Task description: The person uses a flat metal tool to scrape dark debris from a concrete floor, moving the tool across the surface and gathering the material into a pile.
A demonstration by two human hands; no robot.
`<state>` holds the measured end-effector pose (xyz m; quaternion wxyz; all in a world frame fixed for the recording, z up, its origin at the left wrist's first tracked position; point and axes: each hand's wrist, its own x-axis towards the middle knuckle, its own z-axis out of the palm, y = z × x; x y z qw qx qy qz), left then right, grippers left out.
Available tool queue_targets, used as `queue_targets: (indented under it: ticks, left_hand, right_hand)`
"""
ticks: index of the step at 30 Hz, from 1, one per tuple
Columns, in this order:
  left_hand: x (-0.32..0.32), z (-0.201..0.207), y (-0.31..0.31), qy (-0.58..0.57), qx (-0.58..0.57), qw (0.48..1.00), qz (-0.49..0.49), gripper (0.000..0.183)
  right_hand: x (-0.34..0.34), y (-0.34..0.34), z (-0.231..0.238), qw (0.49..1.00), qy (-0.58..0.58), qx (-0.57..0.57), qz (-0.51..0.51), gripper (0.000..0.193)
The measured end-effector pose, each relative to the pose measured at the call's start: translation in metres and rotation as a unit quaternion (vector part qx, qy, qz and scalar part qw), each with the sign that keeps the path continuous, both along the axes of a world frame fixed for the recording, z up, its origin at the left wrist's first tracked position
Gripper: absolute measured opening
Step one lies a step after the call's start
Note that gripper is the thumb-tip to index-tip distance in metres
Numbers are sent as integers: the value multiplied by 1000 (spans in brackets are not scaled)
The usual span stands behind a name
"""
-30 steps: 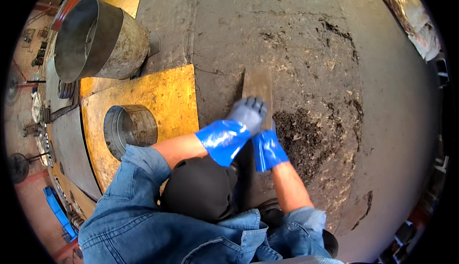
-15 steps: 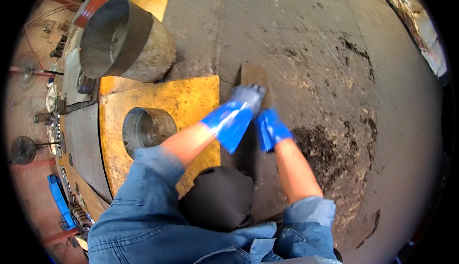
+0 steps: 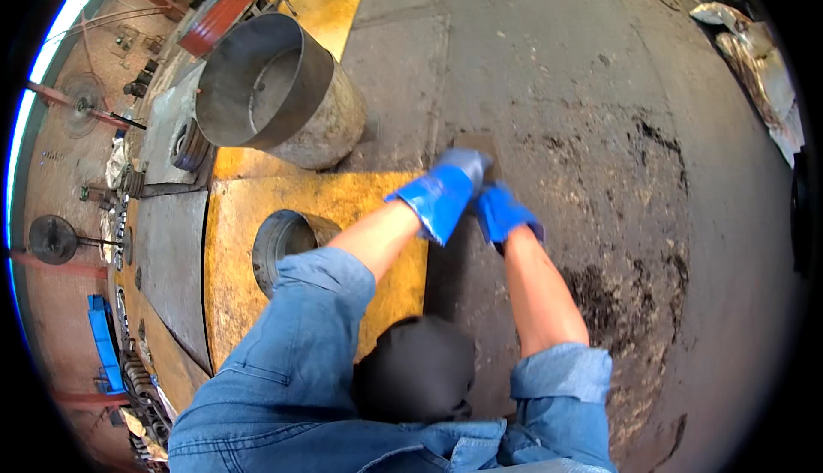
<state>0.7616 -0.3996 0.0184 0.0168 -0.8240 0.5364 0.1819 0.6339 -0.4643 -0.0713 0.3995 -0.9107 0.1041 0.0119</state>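
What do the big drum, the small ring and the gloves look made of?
Big drum: sheet metal, dull grey with a soft sheen, thin rim. Small ring: likely the same, darker inside. Gloves on the left hand and right hand: glossy blue, probably rubber-coated.

Both hands wear blue gloves and reach out over the grey concrete floor [image 3: 600, 87]. The left hand [image 3: 446, 190] and the right hand [image 3: 506, 212] press close together on a flat dark metal strip [image 3: 467, 242] lying on the floor. A large steel cylinder [image 3: 274, 92] stands to the left, and a smaller ring [image 3: 283, 246] rests on the yellow plate [image 3: 231, 242].
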Motion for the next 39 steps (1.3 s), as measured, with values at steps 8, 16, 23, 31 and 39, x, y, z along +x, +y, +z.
queue_targets:
  ticks: [8, 16, 23, 31, 39]
  left_hand:
    - [-76, -19, 86, -20, -19, 998, -61, 74]
    - [-81, 3, 97, 18, 62, 997, -42, 97]
    - [-101, -26, 107, 2, -25, 998, -53, 50]
    - [-96, -1, 106, 30, -44, 999, -5, 52]
    - [-149, -57, 218, -81, -115, 987, -78, 61]
  right_hand:
    - [-59, 94, -36, 981, 3, 88, -175, 40]
    - [-60, 99, -43, 969, 3, 196, -150, 40]
    - [-98, 104, -72, 951, -43, 238, -191, 39]
    - [-117, 42, 52, 997, -51, 41, -34, 48]
    - [-458, -43, 119, 952, 203, -157, -169, 38]
